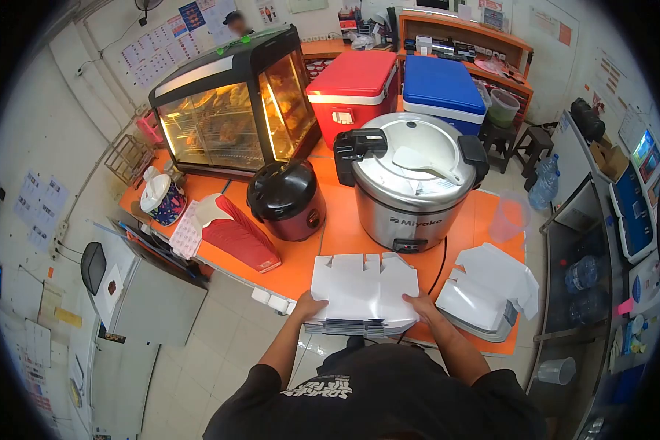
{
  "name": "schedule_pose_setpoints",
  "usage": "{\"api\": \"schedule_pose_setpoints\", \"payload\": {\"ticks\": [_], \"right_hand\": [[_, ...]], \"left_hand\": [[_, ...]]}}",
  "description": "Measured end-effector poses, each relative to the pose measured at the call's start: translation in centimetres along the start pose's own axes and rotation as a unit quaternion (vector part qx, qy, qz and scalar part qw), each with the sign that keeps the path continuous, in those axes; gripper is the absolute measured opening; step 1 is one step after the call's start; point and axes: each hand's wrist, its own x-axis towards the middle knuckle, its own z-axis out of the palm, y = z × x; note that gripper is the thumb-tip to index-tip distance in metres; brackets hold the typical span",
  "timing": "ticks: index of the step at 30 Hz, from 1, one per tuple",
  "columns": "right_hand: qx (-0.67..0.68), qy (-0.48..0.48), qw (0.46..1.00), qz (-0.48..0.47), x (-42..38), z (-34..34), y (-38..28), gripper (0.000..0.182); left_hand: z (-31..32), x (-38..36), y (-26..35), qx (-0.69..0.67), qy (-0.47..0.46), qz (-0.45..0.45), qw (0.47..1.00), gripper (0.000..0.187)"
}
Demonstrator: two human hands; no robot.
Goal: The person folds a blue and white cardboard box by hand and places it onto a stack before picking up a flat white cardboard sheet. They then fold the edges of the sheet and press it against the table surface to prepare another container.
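A stack of flat white cardboard boxes [364,290] lies at the front edge of the orange table [337,213]. My left hand [312,306] grips its left side, and my right hand [420,305] grips its right side; the fingers are partly hidden under the edges. To the right of the stack lie more white boxes [477,297], loosely piled. Behind it stands a large silver rice cooker [407,209] with a white paddle [425,163] on its lid. A smaller dark red cooker [290,209] and a bundle of red cardboard packaging [238,238] are at the left.
A lit glass food warmer [216,128] stands at the back left, beside a red cooler [348,88] and a blue cooler [444,92]. A patterned tub [163,202] sits at the left end. A clear plastic container [510,216] is at the right edge. Someone's head [235,22] shows behind the warmer.
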Motion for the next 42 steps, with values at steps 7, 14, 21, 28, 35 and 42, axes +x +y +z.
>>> {"api": "schedule_pose_setpoints", "payload": {"ticks": [7, 14, 21, 28, 35, 42], "right_hand": [[-0.086, 0.057, 0.995, 0.013, -1.7, 1.6, -1.6, 0.05], [-0.069, 0.067, 0.994, -0.048, -0.1, 2.3, -0.9, 0.047], [-0.094, 0.088, 0.988, -0.088, 0.1, 2.4, -0.4, 0.041], [-0.103, 0.079, 0.99, -0.059, -0.8, 2.5, -1.5, 0.046], [-0.145, 0.097, 0.982, -0.067, -0.8, 2.4, -1.7, 0.045], [-0.111, 0.072, 0.981, -0.143, -1.2, 2.8, -1.7, 0.041]], "left_hand": [[2.0, 3.2, -2.1, 0.122, 0.0, 0.025, 0.992, 0.052], [3.8, 3.6, -1.0, 0.222, 0.073, -0.053, 0.971, 0.058], [5.1, 3.0, -0.5, 0.22, 0.099, -0.035, 0.97, 0.052], [6.9, 4.8, -3.3, 0.317, 0.083, 0.005, 0.945, 0.053], [7.9, 3.1, -1.6, 0.321, 0.129, 0.009, 0.938, 0.049], [7.9, 1.7, 1.5, 0.29, 0.137, -0.024, 0.947, 0.041]]}}
